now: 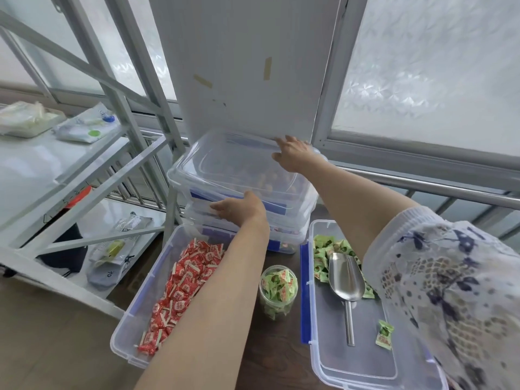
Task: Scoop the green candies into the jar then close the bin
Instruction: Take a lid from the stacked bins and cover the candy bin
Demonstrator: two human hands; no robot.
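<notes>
Both arms stretched fwd. Left hand (235, 208) & right hand (292, 154) each in a grip clamped on lid (225, 164) atop stacked boxes. Jar (278, 291), green-candy bin (315, 347) w/ scoop (346, 280) sit nearer, below.

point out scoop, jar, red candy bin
scoop (345, 277): head view, on the metal bowl.
jar (278, 289): head view, on its clear side wall.
red candy bin (132, 311): head view, on the left wall.

Green candies (323, 250) fill the open bin (305, 277)'s far end; the jar (278, 291) beside looks full.
</notes>
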